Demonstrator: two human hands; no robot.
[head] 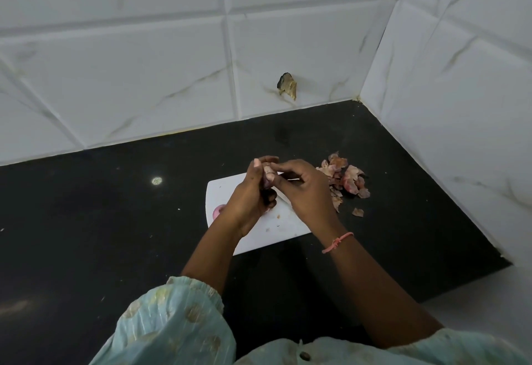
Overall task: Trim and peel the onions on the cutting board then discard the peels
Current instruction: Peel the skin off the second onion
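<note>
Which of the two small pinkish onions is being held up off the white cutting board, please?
The small pinkish onion pinched between both hands; the other pinkish onion lies untouched on the white cutting board.

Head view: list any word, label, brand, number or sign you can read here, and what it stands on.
None: no readable text anywhere in this view.
Cutting board: plain white, no print.
Wall tiles: only marble veining.
Sleeve: round pattern, no lettering.
Wrist thread: unmarked.

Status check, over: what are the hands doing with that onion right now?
Left hand grips small onion; right hand pinches its skin. Peel pile on counter right of cutting board. Another peeled onion at board's left edge. Nothing in the way.
</note>
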